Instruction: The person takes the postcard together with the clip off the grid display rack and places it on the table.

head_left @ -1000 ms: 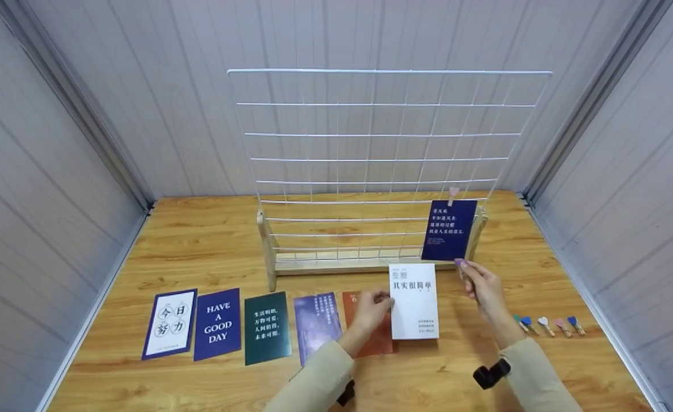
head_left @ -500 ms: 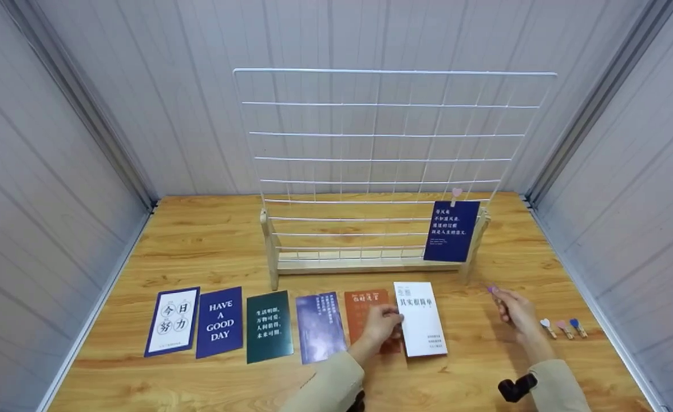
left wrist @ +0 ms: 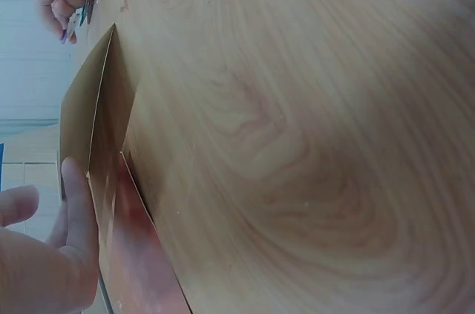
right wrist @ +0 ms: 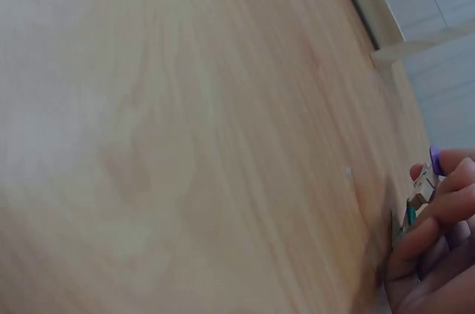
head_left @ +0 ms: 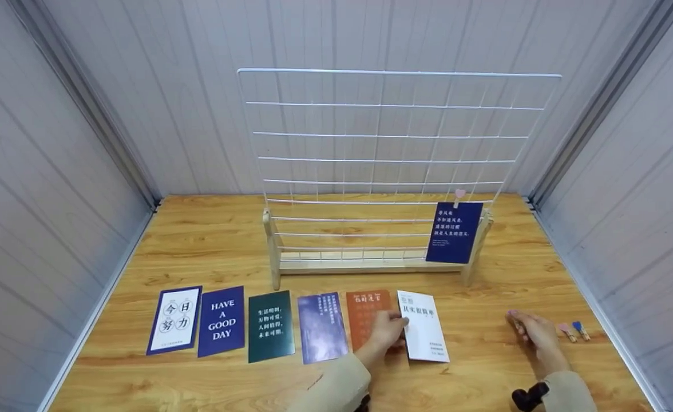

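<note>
My left hand (head_left: 387,332) pinches a white card (head_left: 428,335) with black lettering by its left edge. Seen from the left wrist, the card's back (left wrist: 83,106) stands tilted up from the tabletop. The orange-red card (head_left: 362,320) lies partly under my left hand. Over at the right, my right hand (head_left: 538,336) pinches a small wooden clothespin (right wrist: 424,184) with a purple top. A green-topped clothespin (right wrist: 411,215) shows by its curled lower fingers. Just right of that hand lie a pink clothespin (head_left: 567,333) and a blue clothespin (head_left: 581,331).
A white wire grid (head_left: 382,136) stands on a wooden base (head_left: 359,265). From it hangs a dark blue card (head_left: 454,234) under a pink heart clip (head_left: 459,195). A purple card (head_left: 322,332), green card (head_left: 271,326) and other cards lie leftward in a row.
The white card has come down toward the table, still in my left hand. My right hand has moved right and toward me with the purple clothespin, now covering part of the clothespin row.
</note>
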Tool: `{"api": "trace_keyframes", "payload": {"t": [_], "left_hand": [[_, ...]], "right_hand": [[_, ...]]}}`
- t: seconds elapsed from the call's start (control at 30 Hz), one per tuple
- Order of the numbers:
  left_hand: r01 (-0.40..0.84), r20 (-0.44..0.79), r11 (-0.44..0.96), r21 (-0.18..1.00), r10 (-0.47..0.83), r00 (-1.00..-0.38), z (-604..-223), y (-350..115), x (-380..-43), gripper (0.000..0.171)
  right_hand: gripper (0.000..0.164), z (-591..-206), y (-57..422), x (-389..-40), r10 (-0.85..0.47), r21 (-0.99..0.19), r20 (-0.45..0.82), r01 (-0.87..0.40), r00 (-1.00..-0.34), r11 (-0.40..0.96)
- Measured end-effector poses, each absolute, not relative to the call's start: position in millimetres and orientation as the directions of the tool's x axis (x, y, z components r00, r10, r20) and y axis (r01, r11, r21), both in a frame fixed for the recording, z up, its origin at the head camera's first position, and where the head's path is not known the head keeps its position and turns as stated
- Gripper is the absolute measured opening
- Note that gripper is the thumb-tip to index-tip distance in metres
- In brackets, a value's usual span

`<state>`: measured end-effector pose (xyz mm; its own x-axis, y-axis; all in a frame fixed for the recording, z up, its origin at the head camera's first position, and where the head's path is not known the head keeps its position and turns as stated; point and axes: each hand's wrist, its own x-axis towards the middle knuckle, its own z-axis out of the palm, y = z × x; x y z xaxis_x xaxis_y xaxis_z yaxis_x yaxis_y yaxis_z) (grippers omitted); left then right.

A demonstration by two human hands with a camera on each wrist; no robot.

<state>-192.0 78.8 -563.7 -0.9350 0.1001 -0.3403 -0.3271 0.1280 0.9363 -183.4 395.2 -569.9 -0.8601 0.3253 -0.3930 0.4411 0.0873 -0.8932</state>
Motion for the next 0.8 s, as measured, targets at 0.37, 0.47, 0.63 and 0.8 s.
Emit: {"api": "trace_keyframes", "payload": {"t": [0.37, 0.47, 0.63, 0.8], "left_hand": [[-0.252, -0.283, 0.242, 0.937, 0.099, -0.954, -559.5, 70.4, -188.5, 0.017], [-0.231, -0.265, 0.258, 0.938, 0.106, -0.958, -559.3, 67.8, -188.3, 0.018], [-0.224, -0.255, 0.232, 0.947, 0.116, -0.960, -559.3, 64.9, -187.8, 0.018], [-0.221, -0.247, 0.198, 0.955, 0.118, -0.962, -556.6, 63.3, -189.2, 0.016]], "right_hand": [[0.047, -575.7, 401.9, -175.5, 0.350, -0.867, -0.338, 0.434, -0.874, 0.245], [0.052, -575.6, 398.5, -174.2, 0.352, -0.845, -0.314, 0.429, -0.882, 0.320], [0.042, -577.0, 396.2, -173.9, 0.323, -0.825, -0.313, 0.424, -0.893, 0.373], [0.037, -578.6, 396.0, -173.9, 0.325, -0.825, -0.294, 0.411, -0.899, 0.389]]}}
